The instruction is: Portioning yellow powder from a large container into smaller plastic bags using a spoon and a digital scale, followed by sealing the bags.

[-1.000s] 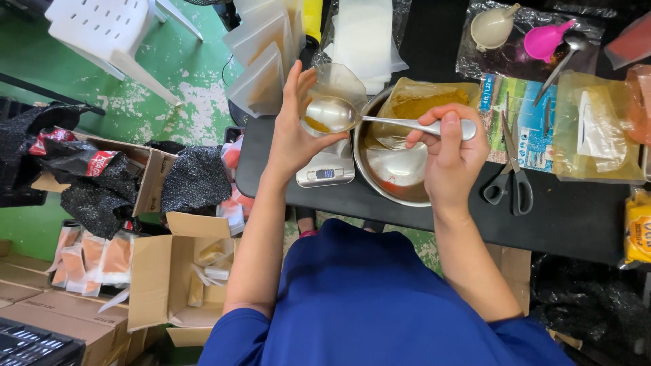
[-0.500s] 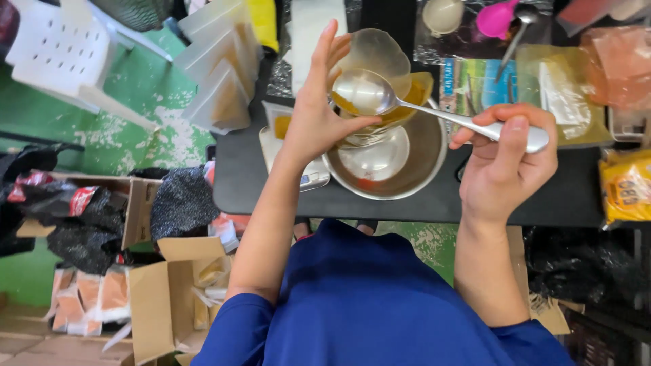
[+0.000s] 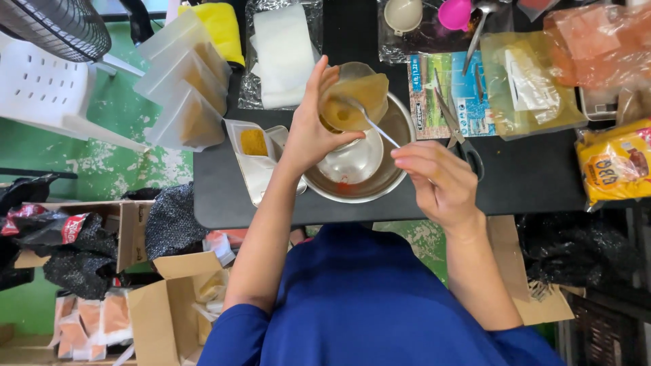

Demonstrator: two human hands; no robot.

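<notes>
My left hand (image 3: 308, 135) grips a clear bag (image 3: 352, 102) of yellow-brown powder, held tilted above the steel bowl (image 3: 397, 173) on the bench (image 3: 529, 183). My right hand (image 3: 437, 179) pinches a spoon (image 3: 369, 122), whose long axis runs up-left from that grip, bowl end inside the bag's mouth

- Scissors (image 3: 456, 129) lie on the black surface (image 3: 529, 179), near its middle.
- A yellow snack bag (image 3: 614, 163) sits at the right edge.
- A pink scoop (image 3: 454, 12) rests by the far edge.
- Cardboard boxes (image 3: 169, 305) stand on the green floor (image 3: 102, 108).
</notes>
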